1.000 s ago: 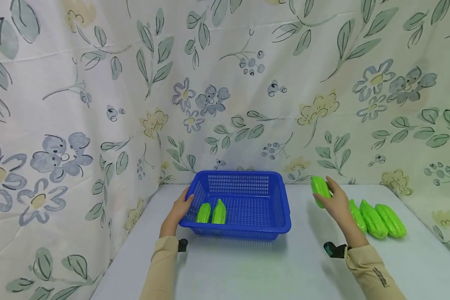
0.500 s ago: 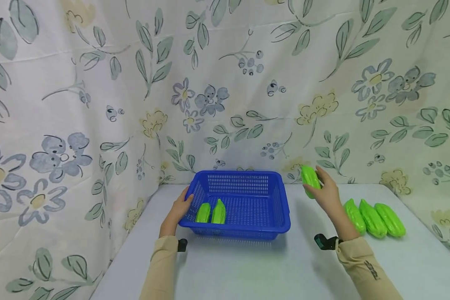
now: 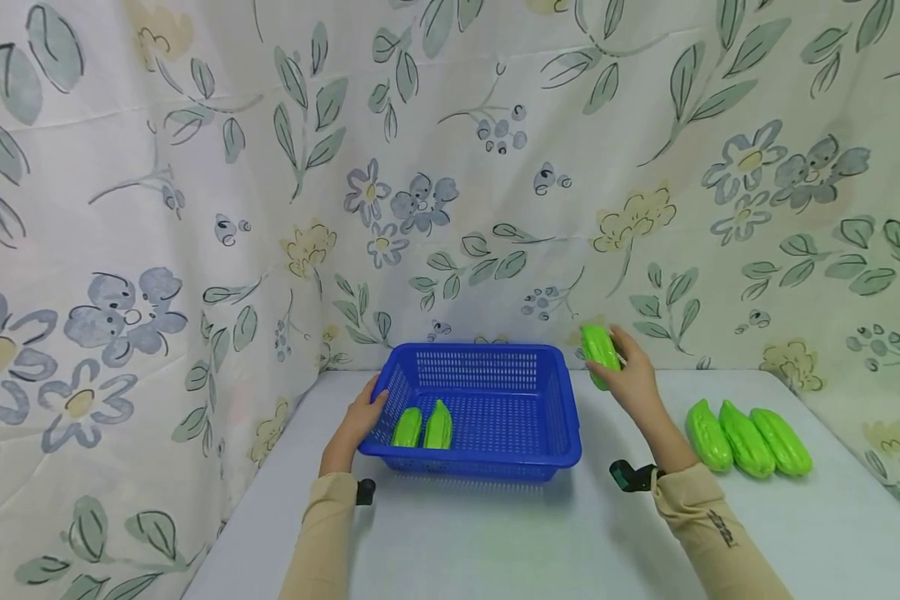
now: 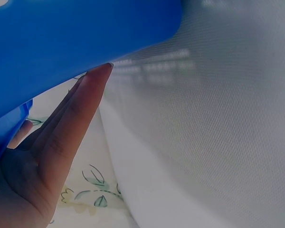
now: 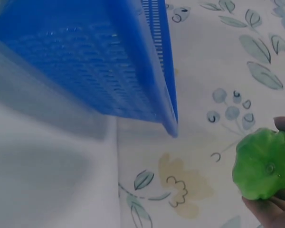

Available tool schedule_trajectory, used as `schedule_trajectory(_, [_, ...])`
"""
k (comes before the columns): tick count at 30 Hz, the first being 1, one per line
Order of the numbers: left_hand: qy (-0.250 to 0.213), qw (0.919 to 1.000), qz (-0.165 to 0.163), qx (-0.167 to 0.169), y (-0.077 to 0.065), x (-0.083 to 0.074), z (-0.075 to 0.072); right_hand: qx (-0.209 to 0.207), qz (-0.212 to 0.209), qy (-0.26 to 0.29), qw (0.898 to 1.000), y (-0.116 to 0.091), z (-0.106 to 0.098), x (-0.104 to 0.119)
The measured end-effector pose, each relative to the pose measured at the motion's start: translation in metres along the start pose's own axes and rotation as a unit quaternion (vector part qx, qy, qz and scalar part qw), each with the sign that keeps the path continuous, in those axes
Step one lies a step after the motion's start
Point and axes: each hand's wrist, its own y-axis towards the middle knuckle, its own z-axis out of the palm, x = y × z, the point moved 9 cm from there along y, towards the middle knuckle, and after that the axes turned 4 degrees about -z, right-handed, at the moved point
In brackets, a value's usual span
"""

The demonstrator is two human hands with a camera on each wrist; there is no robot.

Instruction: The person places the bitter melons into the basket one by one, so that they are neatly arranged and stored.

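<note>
In the head view, my left hand (image 3: pixel 357 417) grips the left rim of a blue plastic basket (image 3: pixel 471 454), thumb over the edge. The left wrist view shows its fingers (image 4: pixel 69 126) straight along the basket's outer side. Two bright green, ridged bitter melons (image 3: pixel 438 427) lie inside at the left. My right hand (image 3: pixel 630 371) holds another bitter melon (image 3: pixel 600 354) between thumb and fingers, raised above the table just right of the basket. Its lobed, rounded end (image 5: pixel 263 164) faces the right wrist camera. Three more bitter melons (image 3: pixel 747 440) lie side by side on the right.
A white table (image 3: pixel 480 542) carries the basket and the melons. Behind it and to the left hangs a floral curtain (image 3: pixel 450 167). The basket's right wall (image 5: pixel 133 61) stands close to my right hand.
My right hand has moved left with the bitter melon, away from the three on the table and closer to the basket. The left hand and the basket have stayed in place.
</note>
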Motion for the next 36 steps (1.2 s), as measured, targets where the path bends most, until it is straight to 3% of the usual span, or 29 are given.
schedule_trajectory(36, [-0.012, 0.9999, 0.0, -0.005, -0.001, -0.002, 0.0, 0.039, 0.006, 0.065, 0.997, 0.015, 0.06, 0.033])
